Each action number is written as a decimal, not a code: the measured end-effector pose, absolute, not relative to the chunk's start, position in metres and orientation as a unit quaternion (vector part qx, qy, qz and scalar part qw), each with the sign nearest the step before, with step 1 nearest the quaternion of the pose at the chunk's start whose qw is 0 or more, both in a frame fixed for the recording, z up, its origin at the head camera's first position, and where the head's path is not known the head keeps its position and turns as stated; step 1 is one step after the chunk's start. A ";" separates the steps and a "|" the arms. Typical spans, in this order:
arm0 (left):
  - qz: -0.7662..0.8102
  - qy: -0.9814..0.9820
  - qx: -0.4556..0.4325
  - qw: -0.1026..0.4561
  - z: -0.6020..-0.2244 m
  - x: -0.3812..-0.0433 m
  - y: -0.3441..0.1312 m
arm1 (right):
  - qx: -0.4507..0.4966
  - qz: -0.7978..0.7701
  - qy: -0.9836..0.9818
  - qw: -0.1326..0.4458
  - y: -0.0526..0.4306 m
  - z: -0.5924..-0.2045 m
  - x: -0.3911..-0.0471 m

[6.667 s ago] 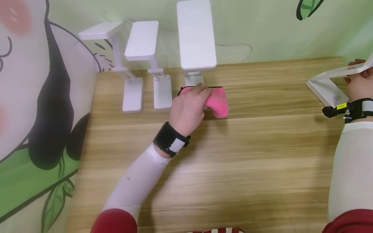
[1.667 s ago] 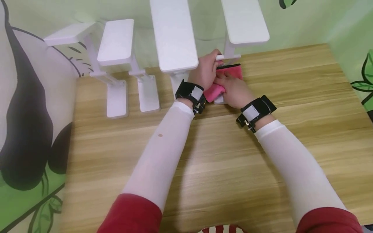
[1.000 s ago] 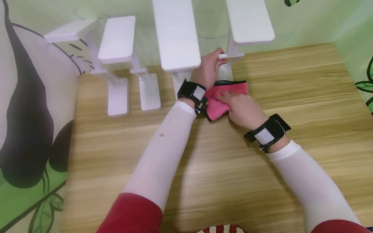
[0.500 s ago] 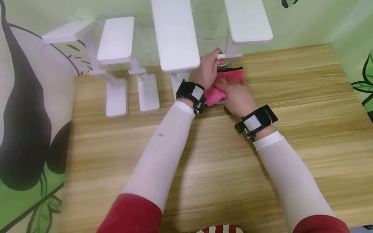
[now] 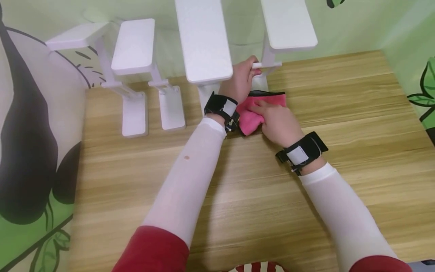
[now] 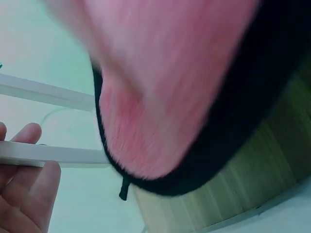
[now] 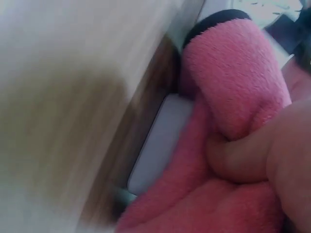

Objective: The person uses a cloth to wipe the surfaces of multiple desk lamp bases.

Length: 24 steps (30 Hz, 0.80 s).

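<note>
In the head view, the rightmost white desk lamp (image 5: 289,26) stands at the back of the table. My left hand (image 5: 238,81) grips its stem near the crossbar; the left wrist view shows fingers and thumb (image 6: 46,189) around a white bar (image 6: 73,155). With my right hand (image 5: 282,122) I hold a pink fluffy cloth (image 5: 250,122) with black edging over the lamp's foot. The thumb (image 7: 238,160) sinks into the bunched cloth (image 7: 233,73) in the right wrist view, where part of the white base (image 7: 163,141) shows beneath. My other right fingers are mostly hidden.
Three more white lamps stand in a row to the left: a tall one (image 5: 205,41) beside my left wrist, a smaller one (image 5: 134,45), and the leftmost (image 5: 78,36). The wooden table (image 5: 244,211) meets a painted green wall (image 5: 353,26) behind.
Earlier this lamp was at the far right and the cloth in my left hand. Now the lamp is in the row; my right hand has the cloth, moving it back and forth along the base.
</note>
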<state>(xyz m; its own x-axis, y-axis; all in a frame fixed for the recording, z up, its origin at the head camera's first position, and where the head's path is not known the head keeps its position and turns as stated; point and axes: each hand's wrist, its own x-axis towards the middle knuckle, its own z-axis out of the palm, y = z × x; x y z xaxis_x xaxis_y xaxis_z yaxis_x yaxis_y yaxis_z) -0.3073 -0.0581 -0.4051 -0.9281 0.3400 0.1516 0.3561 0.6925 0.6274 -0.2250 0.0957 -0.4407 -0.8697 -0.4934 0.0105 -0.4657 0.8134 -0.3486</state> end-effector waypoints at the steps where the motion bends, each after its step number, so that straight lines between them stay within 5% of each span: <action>1: -0.345 -0.920 -0.187 0.011 -0.405 -0.307 -0.058 | -0.253 -0.173 0.951 0.036 0.095 -0.442 -0.232; 10: -0.361 -0.917 -0.169 -0.002 -0.409 -0.309 -0.054 | -0.227 -0.150 0.962 0.027 0.088 -0.449 -0.273; 24: -0.358 -0.916 -0.179 0.010 -0.405 -0.305 -0.053 | -0.241 -0.165 0.955 0.043 0.101 -0.439 -0.200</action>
